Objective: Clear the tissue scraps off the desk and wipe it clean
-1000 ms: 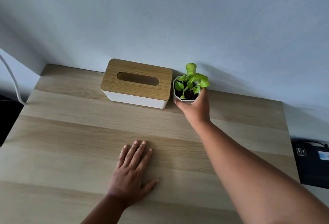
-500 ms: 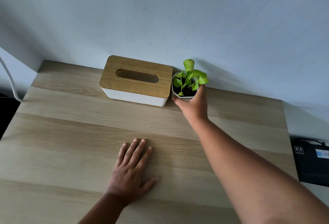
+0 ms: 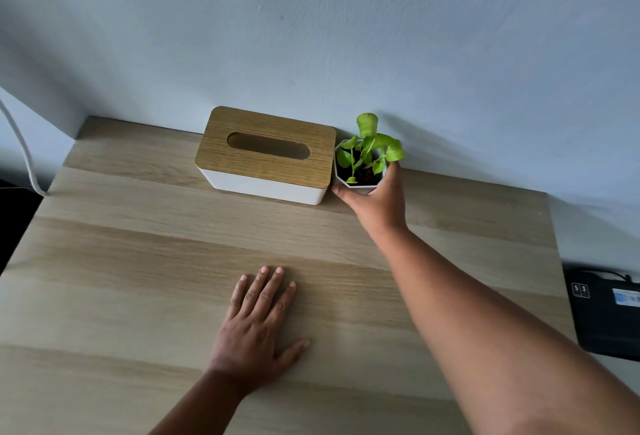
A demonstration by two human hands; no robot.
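Right hand (image 3: 375, 204) grips plant pot (image 3: 358, 181); left hand (image 3: 258, 327) flat on desk (image 3: 138, 279).

Hidden or cut off:
- White faceted plant pot (image 3: 358, 188): near side and base covered by the right hand (image 3: 379, 204); contact with the pale wood-grain counter (image 3: 138, 261) cannot be told.
- Right hand: fingers hidden behind pot.
- Black box-shaped device (image 3: 606, 313), right of that hand: cut by frame edge; label print too small to read.
- White cable (image 3: 20, 147), far left of the left hand (image 3: 258, 330): both ends out of view.
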